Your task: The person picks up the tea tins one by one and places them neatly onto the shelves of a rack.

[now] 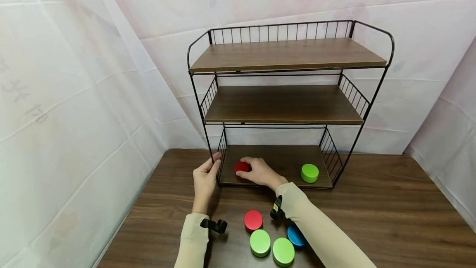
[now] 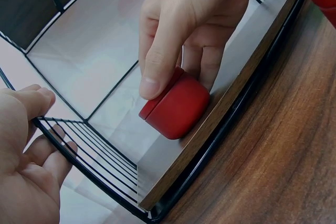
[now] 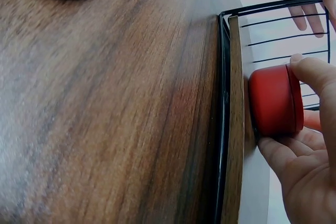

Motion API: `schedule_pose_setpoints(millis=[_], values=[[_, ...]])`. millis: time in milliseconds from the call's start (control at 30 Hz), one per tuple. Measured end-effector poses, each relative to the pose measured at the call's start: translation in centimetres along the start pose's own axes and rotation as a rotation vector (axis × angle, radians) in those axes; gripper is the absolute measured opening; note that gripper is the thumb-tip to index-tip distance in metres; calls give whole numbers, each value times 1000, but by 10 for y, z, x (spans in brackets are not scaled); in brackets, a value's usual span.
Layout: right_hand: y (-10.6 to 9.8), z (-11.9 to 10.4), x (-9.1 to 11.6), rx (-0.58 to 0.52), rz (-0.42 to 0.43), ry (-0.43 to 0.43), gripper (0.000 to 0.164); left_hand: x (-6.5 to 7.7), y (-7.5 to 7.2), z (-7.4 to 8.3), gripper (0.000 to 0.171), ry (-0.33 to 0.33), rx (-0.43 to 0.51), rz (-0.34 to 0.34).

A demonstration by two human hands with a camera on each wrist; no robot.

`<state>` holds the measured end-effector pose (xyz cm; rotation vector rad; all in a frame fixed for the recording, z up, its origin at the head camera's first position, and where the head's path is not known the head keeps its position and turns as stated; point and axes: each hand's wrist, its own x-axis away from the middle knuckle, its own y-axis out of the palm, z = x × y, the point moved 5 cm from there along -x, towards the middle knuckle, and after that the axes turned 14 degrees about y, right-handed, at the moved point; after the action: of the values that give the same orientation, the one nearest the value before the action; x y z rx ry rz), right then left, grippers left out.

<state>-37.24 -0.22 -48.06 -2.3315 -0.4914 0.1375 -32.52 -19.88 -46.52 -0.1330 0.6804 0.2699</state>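
Observation:
My right hand point(image 1: 262, 173) holds a red round tin point(image 2: 181, 106) by its sides, thumb and fingers spread around it. The tin is at the left end of the bottom board point(image 1: 275, 156) of a three-tier black wire shelf rack; its base touches or nearly touches the wood. At the rack's left side, my left hand point(image 1: 204, 179) pinches the side wire frame point(image 2: 97, 145), the thumb on one side and fingers on the other. A green round tin point(image 1: 310, 173) sits at the right end of the same board.
On the wooden table point(image 1: 386, 210) before the rack are a red tin point(image 1: 253, 220), two green tins point(image 1: 260, 243) and a blue tin point(image 1: 296, 235), partly covered by my right sleeve. The middle board point(image 1: 282, 102) overhangs the bottom one. White cloth point(image 1: 93, 94) hangs behind and at the sides.

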Motion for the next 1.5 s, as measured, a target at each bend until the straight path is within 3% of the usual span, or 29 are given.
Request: schedule_pose_setpoints(millis=[467,833,1067,1500], values=[[-6,-11,9,63,-61,24,79,-1,1,0,26,-4,-21,1],[-17,-3,20,105,-50,88,89,-3,2,34,26,-31,-33,-22],[-24,-1,32,115,-56,88,90,-2,-1,1,26,-23,-33,-9],[-30,-2,59,102,-82,102,89,-1,-1,-1,24,1,-15,-1]])
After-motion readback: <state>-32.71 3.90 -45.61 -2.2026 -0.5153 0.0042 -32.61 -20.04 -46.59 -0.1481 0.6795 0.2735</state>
